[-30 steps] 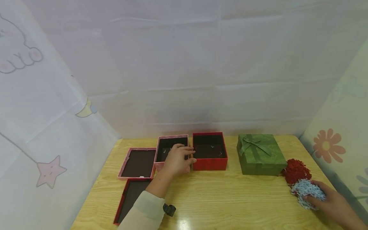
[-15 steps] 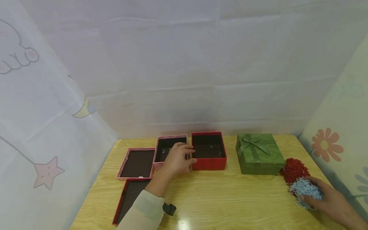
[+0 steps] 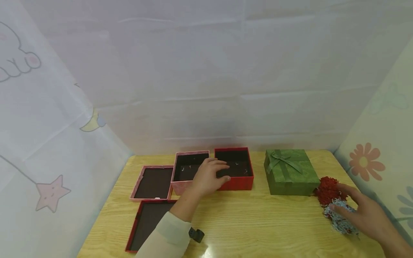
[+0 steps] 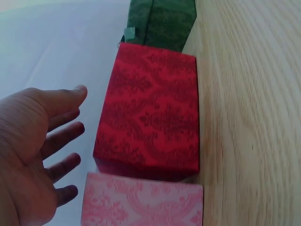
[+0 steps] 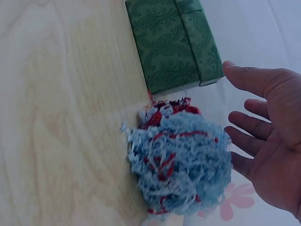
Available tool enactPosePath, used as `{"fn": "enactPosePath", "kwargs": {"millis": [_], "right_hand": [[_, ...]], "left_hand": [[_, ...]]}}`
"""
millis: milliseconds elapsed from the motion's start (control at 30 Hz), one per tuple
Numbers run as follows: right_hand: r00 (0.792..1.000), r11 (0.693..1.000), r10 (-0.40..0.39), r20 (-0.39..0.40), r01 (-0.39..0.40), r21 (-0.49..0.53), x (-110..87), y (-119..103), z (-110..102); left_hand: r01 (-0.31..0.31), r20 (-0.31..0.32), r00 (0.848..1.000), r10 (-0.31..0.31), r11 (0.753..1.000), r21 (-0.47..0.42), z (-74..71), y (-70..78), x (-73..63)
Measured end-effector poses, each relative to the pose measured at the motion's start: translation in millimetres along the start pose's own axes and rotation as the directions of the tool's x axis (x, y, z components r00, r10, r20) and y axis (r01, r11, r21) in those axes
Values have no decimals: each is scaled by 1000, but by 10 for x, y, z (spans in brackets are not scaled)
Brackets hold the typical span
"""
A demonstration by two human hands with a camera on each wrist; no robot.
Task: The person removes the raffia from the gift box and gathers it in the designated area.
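My left hand (image 3: pixel 209 177) hovers over the facing sides of an open pink gift box (image 3: pixel 182 187) and an open red gift box (image 3: pixel 240 184). Its fingers are spread and hold nothing. In the left wrist view the red box (image 4: pixel 148 110) stands apart from the fingertips. On the right, my right hand (image 3: pixel 366 215) is spread above a clump of light blue shredded paper (image 3: pixel 344 227). The right wrist view has the fingers beside this blue clump (image 5: pixel 183 160), loosely extended. Red shredded paper (image 3: pixel 327 190) lies behind it, partly covered by the blue.
A closed green gift box (image 3: pixel 292 177) with a ribbon bow stands left of the shredded paper. At the left lie a pink lid (image 3: pixel 156 182) and a red lid (image 3: pixel 148 220), insides up. White curtains surround the wooden table (image 3: pixel 251 222).
My right hand has let go of the blue shredded paper and its fingers have spread. My left hand has shifted right, from the pink box toward the red box.
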State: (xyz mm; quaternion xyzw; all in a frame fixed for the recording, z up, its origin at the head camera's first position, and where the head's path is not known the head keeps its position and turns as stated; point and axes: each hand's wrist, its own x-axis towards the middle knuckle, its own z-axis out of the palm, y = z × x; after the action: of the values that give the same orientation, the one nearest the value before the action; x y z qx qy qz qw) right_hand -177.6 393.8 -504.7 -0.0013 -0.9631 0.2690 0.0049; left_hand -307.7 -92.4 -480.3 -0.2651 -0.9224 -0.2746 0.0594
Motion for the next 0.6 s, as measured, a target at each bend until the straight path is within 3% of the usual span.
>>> {"fn": "enactPosePath", "kwargs": {"millis": [167, 433, 600], "right_hand": [[999, 999, -31, -21, 32, 39, 76, -141, 16], [984, 988, -112, -136, 125, 89, 259, -301, 118], [985, 983, -119, -126, 136, 127, 376, -350, 161]], "left_hand": [[-32, 5, 999, 32, 999, -23, 57, 110, 32], [-41, 27, 999, 41, 999, -23, 209, 233, 80], [-58, 25, 998, 58, 998, -11, 267, 369, 129]]}}
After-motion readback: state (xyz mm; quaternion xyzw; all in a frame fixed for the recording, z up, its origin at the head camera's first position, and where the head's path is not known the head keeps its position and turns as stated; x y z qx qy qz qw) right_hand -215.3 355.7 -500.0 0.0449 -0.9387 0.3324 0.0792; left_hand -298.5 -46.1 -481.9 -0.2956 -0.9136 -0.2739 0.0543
